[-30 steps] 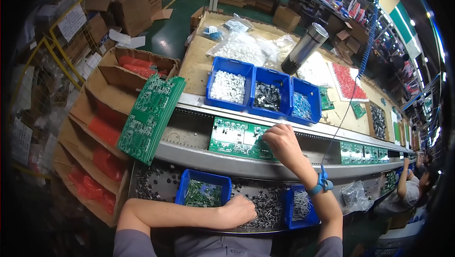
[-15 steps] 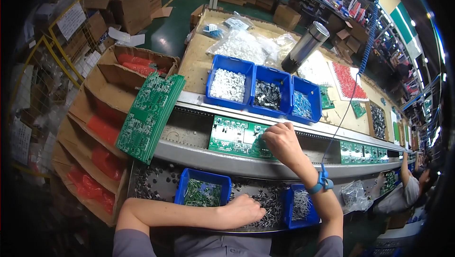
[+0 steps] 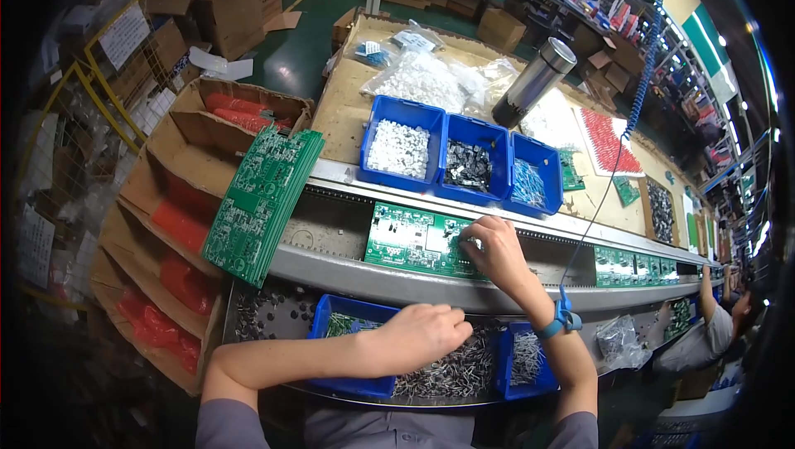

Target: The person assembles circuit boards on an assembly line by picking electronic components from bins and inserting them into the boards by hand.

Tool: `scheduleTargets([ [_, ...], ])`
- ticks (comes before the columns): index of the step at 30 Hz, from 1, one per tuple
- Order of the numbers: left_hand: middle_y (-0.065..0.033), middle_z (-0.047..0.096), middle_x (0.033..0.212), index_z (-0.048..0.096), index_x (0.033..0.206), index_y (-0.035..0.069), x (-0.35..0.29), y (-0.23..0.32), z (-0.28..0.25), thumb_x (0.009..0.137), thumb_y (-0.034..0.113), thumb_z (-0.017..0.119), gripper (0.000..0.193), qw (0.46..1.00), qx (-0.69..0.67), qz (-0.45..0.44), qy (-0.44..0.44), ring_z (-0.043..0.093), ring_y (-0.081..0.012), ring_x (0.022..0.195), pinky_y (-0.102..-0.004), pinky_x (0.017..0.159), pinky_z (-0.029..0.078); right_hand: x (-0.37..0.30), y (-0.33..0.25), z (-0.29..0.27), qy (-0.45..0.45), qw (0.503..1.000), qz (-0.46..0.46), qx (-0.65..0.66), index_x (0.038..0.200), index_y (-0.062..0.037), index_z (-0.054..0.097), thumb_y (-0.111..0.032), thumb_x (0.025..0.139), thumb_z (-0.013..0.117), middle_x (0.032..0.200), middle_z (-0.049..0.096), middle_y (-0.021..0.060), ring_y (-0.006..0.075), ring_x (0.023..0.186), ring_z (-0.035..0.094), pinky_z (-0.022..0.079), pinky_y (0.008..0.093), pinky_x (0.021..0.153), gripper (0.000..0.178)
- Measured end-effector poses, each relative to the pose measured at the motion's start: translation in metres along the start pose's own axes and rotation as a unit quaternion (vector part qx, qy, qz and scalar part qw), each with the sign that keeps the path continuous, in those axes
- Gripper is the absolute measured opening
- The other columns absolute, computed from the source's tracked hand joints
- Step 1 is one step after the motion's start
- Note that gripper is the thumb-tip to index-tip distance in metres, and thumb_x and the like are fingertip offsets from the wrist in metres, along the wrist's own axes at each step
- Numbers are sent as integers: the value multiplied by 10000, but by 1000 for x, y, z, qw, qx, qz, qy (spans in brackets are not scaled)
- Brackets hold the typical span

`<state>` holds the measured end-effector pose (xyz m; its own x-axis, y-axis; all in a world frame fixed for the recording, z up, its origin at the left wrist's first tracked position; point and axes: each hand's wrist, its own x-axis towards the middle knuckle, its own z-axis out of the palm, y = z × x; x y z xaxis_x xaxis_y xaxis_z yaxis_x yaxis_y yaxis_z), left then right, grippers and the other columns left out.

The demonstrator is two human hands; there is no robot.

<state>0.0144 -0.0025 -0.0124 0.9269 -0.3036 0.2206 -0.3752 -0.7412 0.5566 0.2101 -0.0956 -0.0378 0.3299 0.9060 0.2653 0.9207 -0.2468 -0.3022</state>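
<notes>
A green circuit board (image 3: 414, 239) lies in the metal conveyor channel in front of me. My right hand (image 3: 494, 250) is over its right end, thumb and fingers pinched together; whatever sits between them is too small to make out. Below, my left hand (image 3: 424, 336) hovers above a loose pile of small leaded components (image 3: 447, 373) with dark bodies and silver legs. Its fingers are curled closed and hide anything inside. The left forearm crosses a blue bin (image 3: 325, 310) of green leaded parts. To the right of the pile stands a blue bin (image 3: 505, 366) of silver leaded parts.
Three joined blue bins hold white parts (image 3: 397, 149), black parts (image 3: 468, 166) and blue parts (image 3: 527, 182). Stacked circuit boards (image 3: 263, 205) lean on a cardboard divider box (image 3: 195, 147) at left. A steel flask (image 3: 534, 80) stands behind. A blue cord runs to my right wrist strap (image 3: 563, 319).
My left hand has lifted off the component pile and moved away from me toward the conveyor. The right hand stays at the board's right end, its fingers slightly turned.
</notes>
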Motion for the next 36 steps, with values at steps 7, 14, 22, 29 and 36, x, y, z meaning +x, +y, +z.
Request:
scheduleTargets([
  [7, -138, 579, 793, 541, 856, 31, 5, -37, -28, 777, 42, 576, 87, 986, -54, -80, 138, 605, -312, 784, -392, 685, 488, 1, 4, 2, -21, 1000, 14, 16, 799, -87, 647, -117, 731, 673, 828, 593, 82, 269, 878, 544, 395, 385, 743, 79],
  [14, -186, 660, 839, 670, 873, -29, -5, -88, -54, 752, 31, 633, 141, 954, -35, -200, 221, 650, -305, 774, -360, 702, 516, -16, -34, -26, -26, 997, -35, -59, 968, -95, 590, -130, 725, 683, 776, 565, 78, 265, 827, 548, 404, 381, 715, 263],
  [22, -162, 653, 857, 669, 880, -10, -8, -107, -43, 768, 34, 612, 133, 941, 70, -272, 190, 630, -325, 817, -394, 744, 498, -87, -74, -26, -295, 950, -97, -41, 854, -72, 557, -108, 750, 603, 757, 554, 89, 249, 707, 610, 507, 348, 576, 119],
  [29, -81, 561, 824, 646, 788, 41, -7, -107, -36, 754, 24, 561, 93, 933, 206, -214, 205, 563, -257, 869, -369, 753, 448, -102, -72, -8, -305, 947, -93, -47, 883, -42, 553, -64, 716, 589, 799, 556, 115, 254, 754, 614, 511, 344, 594, 172],
  [36, -58, 530, 828, 642, 791, 40, -7, -109, -31, 752, 23, 548, 104, 935, 213, -202, 199, 527, -226, 881, -343, 751, 402, -101, -66, -7, -307, 948, -90, 0, 861, -48, 558, -48, 711, 569, 787, 539, 112, 273, 744, 606, 505, 353, 593, 150],
])
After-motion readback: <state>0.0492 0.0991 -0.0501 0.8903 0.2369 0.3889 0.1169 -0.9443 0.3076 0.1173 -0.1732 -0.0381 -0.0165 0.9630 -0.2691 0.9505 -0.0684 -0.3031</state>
